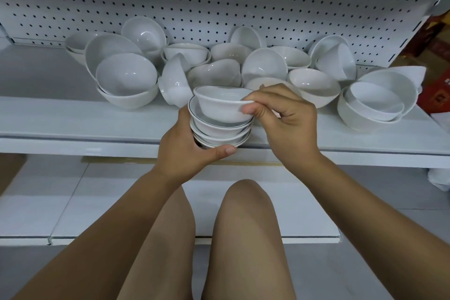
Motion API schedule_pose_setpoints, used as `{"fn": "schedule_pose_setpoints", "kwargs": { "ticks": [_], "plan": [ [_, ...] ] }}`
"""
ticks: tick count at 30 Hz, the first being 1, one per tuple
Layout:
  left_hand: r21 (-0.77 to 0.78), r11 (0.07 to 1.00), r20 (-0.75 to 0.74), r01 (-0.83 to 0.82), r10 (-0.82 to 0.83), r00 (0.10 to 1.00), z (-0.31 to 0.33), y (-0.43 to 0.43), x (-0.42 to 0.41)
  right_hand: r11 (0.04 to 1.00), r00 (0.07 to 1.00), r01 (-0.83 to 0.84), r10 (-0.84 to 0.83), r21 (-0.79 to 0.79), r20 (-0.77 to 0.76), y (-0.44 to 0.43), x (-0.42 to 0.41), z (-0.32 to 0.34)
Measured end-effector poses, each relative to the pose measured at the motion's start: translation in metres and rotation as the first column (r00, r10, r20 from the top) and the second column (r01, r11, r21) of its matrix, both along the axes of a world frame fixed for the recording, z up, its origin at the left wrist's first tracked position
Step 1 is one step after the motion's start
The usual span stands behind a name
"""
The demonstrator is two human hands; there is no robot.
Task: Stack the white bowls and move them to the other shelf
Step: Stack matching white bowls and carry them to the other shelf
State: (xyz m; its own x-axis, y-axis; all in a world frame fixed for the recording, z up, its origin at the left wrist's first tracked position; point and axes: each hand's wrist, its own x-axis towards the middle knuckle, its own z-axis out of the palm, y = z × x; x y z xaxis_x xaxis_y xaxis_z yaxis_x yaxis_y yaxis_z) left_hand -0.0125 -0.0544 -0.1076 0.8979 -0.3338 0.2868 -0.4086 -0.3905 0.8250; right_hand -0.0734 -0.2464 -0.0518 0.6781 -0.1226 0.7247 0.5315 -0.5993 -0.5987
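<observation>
Both sets of our fingers are curled: the right hand [282, 117] pinches the rim of the top bowl [219, 105], tilted over the stack [219, 133] that our left hand [185, 148] grips at the front edge of the shelf [73, 117]. Seated crooked, we judge it could slide off or tip the stack; loose bowls [126, 75] crowd behind. On the red cartons [435, 100] we can read no print.

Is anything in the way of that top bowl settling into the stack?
Nothing visible. The right hand pinches the top bowl by its rim, and it sits tilted in the stack that the left hand grips; the loose bowls lie behind.
</observation>
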Motion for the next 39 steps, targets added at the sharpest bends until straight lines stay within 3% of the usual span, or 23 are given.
{"fn": "schedule_pose_setpoints", "kwargs": {
  "ticks": [12, 19, 21, 23, 25, 27, 31, 35, 39],
  "plan": [
    [-0.032, 0.999, 0.009, 0.01, -0.01, 1.0, -0.003, -0.001, -0.001, 0.989, 0.992, -0.061, 0.075, -0.135, 0.1, -0.003, 0.007, -0.029],
    [-0.045, 0.999, 0.008, 0.01, -0.009, 1.0, -0.001, -0.001, -0.002, 0.985, 0.995, -0.081, 0.088, -0.151, 0.044, -0.009, 0.009, -0.026],
    [-0.039, 0.999, 0.002, 0.012, -0.012, 1.0, 0.0, -0.001, -0.002, 0.994, 0.998, -0.061, 0.06, -0.086, -0.018, -0.007, 0.003, -0.029],
    [-0.023, 1.0, 0.002, 0.021, -0.021, 1.0, 0.001, 0.0, -0.001, 0.991, 0.99, -0.061, 0.075, 0.115, -0.118, 0.001, -0.008, -0.032],
    [0.0, 0.999, 0.001, 0.037, -0.037, 0.999, 0.0, 0.001, 0.0, 0.931, 0.979, -0.031, 0.101, 0.364, -0.176, 0.013, -0.02, -0.036],
    [0.022, 0.998, -0.006, 0.054, -0.054, 0.999, 0.001, 0.002, 0.001, 0.864, 0.976, 0.065, 0.049, 0.499, -0.212, 0.024, -0.032, -0.044],
    [0.054, 0.994, -0.025, 0.097, -0.096, 0.995, 0.004, 0.006, 0.003, 0.777, 0.951, 0.188, 0.009, 0.6, -0.31, 0.035, -0.045, -0.064],
    [0.064, 0.992, -0.045, 0.106, -0.103, 0.994, 0.007, 0.006, 0.003, 0.778, 0.95, 0.116, 0.094, 0.618, -0.297, 0.042, -0.039, -0.064],
    [-0.078, 0.982, -0.142, 0.175, -0.184, 0.973, 0.015, 0.012, 0.003, 0.747, 0.954, 0.104, 0.111, 0.657, -0.278, 0.044, -0.033, -0.062]
  ]
}}
